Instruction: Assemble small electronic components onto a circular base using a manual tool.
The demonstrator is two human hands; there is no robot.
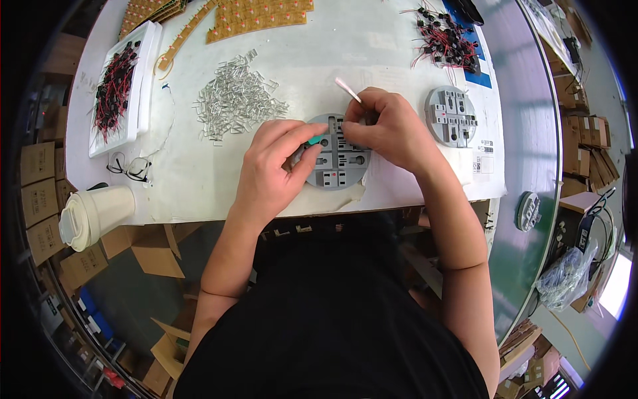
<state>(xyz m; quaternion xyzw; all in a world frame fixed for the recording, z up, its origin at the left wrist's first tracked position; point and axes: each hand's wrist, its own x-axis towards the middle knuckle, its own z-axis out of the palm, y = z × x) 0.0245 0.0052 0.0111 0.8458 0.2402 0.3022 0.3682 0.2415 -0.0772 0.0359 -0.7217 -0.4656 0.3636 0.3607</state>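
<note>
A round grey fixture (343,178) with slots and small black parts lies at the table's front edge, below both hands. My left hand (272,163) is closed at its left side, thumb and forefinger pinched on a small green piece (315,140). My right hand (389,126) is closed over the fixture's upper right, around a thin white stick-like tool (347,88) whose pale end sticks out up and left. The tool's other end is hidden by the fingers. Left of the fixture lies a pile of small clear U-shaped pieces (236,100).
A second grey fixture (452,120) lies to the right; another (529,211) is on the green surface beyond. A white tray (141,93) holds black parts with red wires; more wired parts (448,40) lie back right. Yellow boards (259,18), glasses (133,167) and a cup (100,213) stand around.
</note>
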